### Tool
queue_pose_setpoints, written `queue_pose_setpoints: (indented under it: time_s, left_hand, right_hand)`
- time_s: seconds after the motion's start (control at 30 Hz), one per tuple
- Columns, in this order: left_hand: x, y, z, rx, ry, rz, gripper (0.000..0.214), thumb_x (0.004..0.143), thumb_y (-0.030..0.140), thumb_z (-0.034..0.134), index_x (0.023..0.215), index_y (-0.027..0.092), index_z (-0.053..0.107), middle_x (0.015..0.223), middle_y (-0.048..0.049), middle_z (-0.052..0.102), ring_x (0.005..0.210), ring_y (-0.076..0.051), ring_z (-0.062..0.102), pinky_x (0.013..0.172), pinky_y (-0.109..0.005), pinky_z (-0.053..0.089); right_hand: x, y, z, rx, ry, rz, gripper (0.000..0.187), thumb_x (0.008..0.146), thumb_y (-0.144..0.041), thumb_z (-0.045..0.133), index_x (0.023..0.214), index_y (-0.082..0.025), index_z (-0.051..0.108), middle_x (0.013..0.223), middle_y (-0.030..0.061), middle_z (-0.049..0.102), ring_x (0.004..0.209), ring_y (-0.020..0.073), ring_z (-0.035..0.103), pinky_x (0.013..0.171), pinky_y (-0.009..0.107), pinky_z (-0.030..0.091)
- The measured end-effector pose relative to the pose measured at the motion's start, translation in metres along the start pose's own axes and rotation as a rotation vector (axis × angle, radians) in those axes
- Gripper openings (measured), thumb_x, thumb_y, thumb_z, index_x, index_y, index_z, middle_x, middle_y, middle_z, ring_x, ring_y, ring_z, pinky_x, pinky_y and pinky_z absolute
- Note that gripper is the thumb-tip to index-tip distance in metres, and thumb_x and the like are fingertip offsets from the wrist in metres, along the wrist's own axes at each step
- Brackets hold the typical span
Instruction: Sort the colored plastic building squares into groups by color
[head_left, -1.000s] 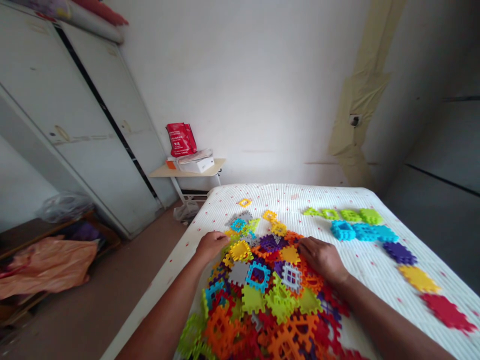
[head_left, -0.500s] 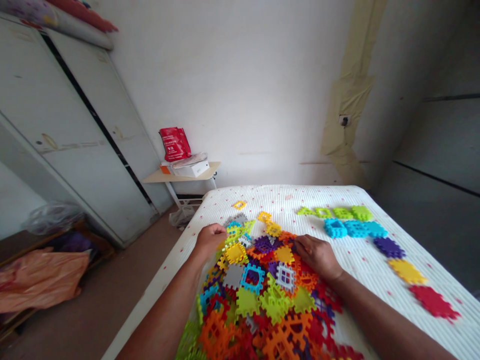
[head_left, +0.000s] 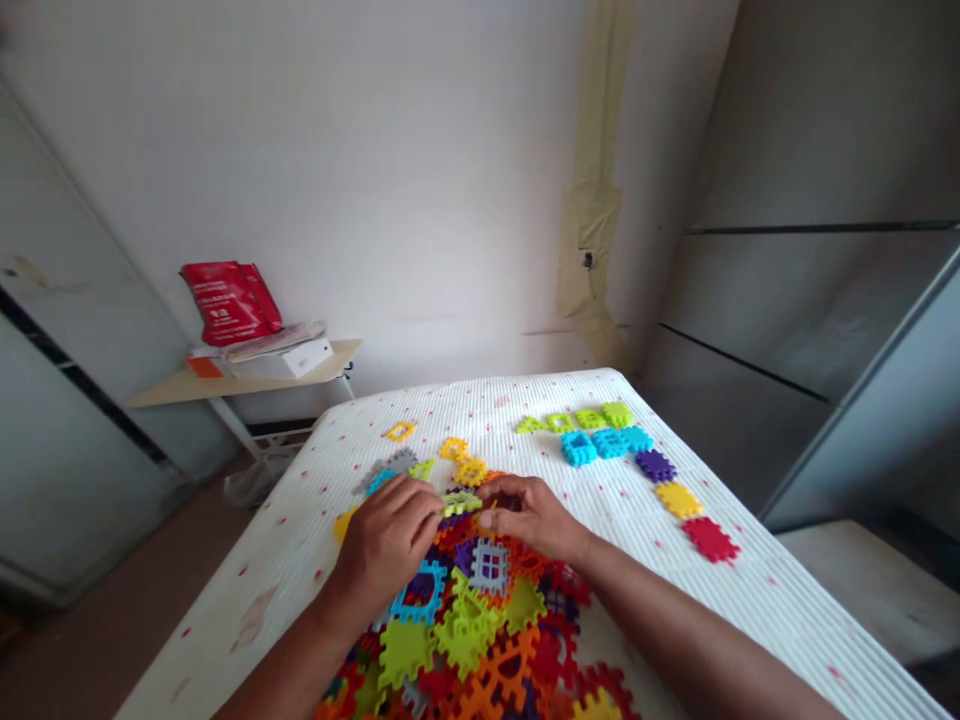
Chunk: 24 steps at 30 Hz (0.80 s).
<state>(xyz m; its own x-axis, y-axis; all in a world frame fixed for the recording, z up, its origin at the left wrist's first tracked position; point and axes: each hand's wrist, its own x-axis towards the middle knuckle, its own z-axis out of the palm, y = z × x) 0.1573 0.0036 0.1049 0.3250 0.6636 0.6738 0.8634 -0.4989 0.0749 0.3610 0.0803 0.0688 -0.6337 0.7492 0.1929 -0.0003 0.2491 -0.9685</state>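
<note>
My left hand [head_left: 386,540] and my right hand [head_left: 529,515] meet above a heap of interlocking waffle blocks [head_left: 465,625] in many colours. Between them sits a small lime-green waffle block [head_left: 461,504], with my left fingertips pressed on its left end. My right fingers curl close to its other end, and whatever they pinch is hidden. Beyond the heap, sorted blocks lie in rows: lime green [head_left: 574,420], cyan [head_left: 607,443], purple [head_left: 655,465], yellow [head_left: 679,500] and red [head_left: 710,540].
The blocks lie on a white ribbed mattress [head_left: 660,600] with red dots. Behind it, a wall-side shelf table [head_left: 330,355] carries a white box [head_left: 307,358] and a red bag [head_left: 229,302]. Floor shows beyond the left edge.
My hands have come together over the heap, and the lime-green block now sits between them. The view has swung right and widened, so the bed looks smaller.
</note>
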Motion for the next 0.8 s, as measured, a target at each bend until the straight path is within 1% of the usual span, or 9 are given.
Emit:
queue_pose_setpoints:
  time_s: [0.07, 0.17, 0.37, 0.53, 0.6, 0.67, 0.7, 0.73, 0.8]
  left_hand:
    - [0.004, 0.009, 0.003, 0.099, -0.015, 0.137, 0.016, 0.082, 0.011, 0.048, 0.072, 0.019, 0.058, 0.072, -0.0021, 0.059, 0.072, -0.015, 0.053, 0.068, -0.030, 0.043]
    - [0.007, 0.018, 0.005, 0.191, -0.042, 0.227, 0.017, 0.083, 0.011, 0.049, 0.069, 0.018, 0.056, 0.071, -0.0027, 0.058, 0.070, -0.016, 0.052, 0.066, -0.031, 0.043]
    - [0.005, 0.024, 0.005, 0.217, -0.047, 0.263, 0.016, 0.082, 0.011, 0.050, 0.069, 0.018, 0.057, 0.070, -0.0029, 0.059, 0.069, -0.016, 0.051, 0.066, -0.031, 0.043]
    - [0.005, 0.030, 0.006, 0.209, -0.016, 0.293, 0.014, 0.080, 0.010, 0.053, 0.070, 0.018, 0.058, 0.069, -0.0026, 0.060, 0.068, -0.016, 0.053, 0.067, -0.032, 0.045]
    - [0.005, 0.031, 0.008, 0.172, -0.001, 0.282, 0.013, 0.080, 0.009, 0.052, 0.073, 0.019, 0.060, 0.071, -0.0028, 0.061, 0.069, -0.016, 0.055, 0.068, -0.031, 0.046]
    - [0.005, 0.028, 0.009, 0.089, 0.037, 0.183, 0.014, 0.079, 0.011, 0.053, 0.084, 0.019, 0.063, 0.078, -0.0039, 0.065, 0.074, -0.016, 0.057, 0.071, -0.032, 0.047]
    - [0.005, 0.026, 0.010, 0.024, 0.061, 0.078, 0.016, 0.079, 0.013, 0.055, 0.090, 0.020, 0.064, 0.082, -0.0044, 0.066, 0.078, -0.017, 0.058, 0.074, -0.033, 0.047]
    - [0.005, 0.024, 0.010, -0.059, 0.077, -0.068, 0.019, 0.077, 0.016, 0.056, 0.094, 0.021, 0.064, 0.086, -0.0047, 0.067, 0.080, -0.018, 0.059, 0.074, -0.033, 0.048]
    - [0.005, 0.018, 0.011, -0.289, 0.063, -0.433, 0.023, 0.074, 0.025, 0.059, 0.095, 0.021, 0.065, 0.087, -0.0046, 0.067, 0.078, -0.018, 0.060, 0.071, -0.032, 0.048]
  right_hand:
    - [-0.003, -0.009, 0.003, -0.028, -0.021, 0.027, 0.039, 0.064, -0.045, 0.073, 0.086, -0.015, 0.064, 0.069, -0.0027, 0.053, 0.062, 0.0093, 0.044, 0.056, 0.021, 0.036]
    - [-0.006, -0.015, 0.003, -0.096, -0.009, 0.050, 0.039, 0.059, -0.044, 0.076, 0.082, -0.014, 0.064, 0.065, -0.0043, 0.047, 0.061, 0.0085, 0.039, 0.053, 0.021, 0.032]
    - [-0.003, -0.015, 0.001, -0.106, 0.004, 0.114, 0.042, 0.058, -0.043, 0.077, 0.085, -0.014, 0.063, 0.063, -0.0052, 0.046, 0.059, 0.0078, 0.039, 0.052, 0.021, 0.032]
    - [-0.005, -0.019, 0.003, -0.173, -0.017, 0.091, 0.037, 0.058, -0.040, 0.077, 0.082, -0.014, 0.064, 0.064, -0.0053, 0.046, 0.059, 0.0073, 0.037, 0.051, 0.020, 0.030]
    - [-0.004, -0.019, 0.004, -0.126, -0.007, 0.098, 0.036, 0.058, -0.038, 0.076, 0.082, -0.014, 0.064, 0.064, -0.0051, 0.046, 0.059, 0.0073, 0.037, 0.051, 0.020, 0.031]
    - [-0.002, -0.016, 0.002, -0.041, -0.017, 0.106, 0.035, 0.058, -0.036, 0.076, 0.084, -0.015, 0.064, 0.065, -0.0047, 0.049, 0.059, 0.0075, 0.039, 0.052, 0.020, 0.033]
    - [-0.001, -0.015, 0.000, -0.004, -0.024, 0.103, 0.035, 0.058, -0.034, 0.076, 0.086, -0.016, 0.064, 0.066, -0.0045, 0.050, 0.059, 0.0076, 0.040, 0.053, 0.020, 0.034]
    - [0.000, -0.014, -0.003, 0.022, -0.029, 0.091, 0.036, 0.059, -0.032, 0.076, 0.089, -0.016, 0.064, 0.067, -0.0042, 0.052, 0.060, 0.0076, 0.042, 0.053, 0.020, 0.036]
    - [0.001, -0.013, -0.008, 0.041, -0.030, 0.049, 0.038, 0.060, -0.027, 0.075, 0.095, -0.018, 0.064, 0.071, -0.0039, 0.054, 0.061, 0.0077, 0.044, 0.056, 0.021, 0.038]
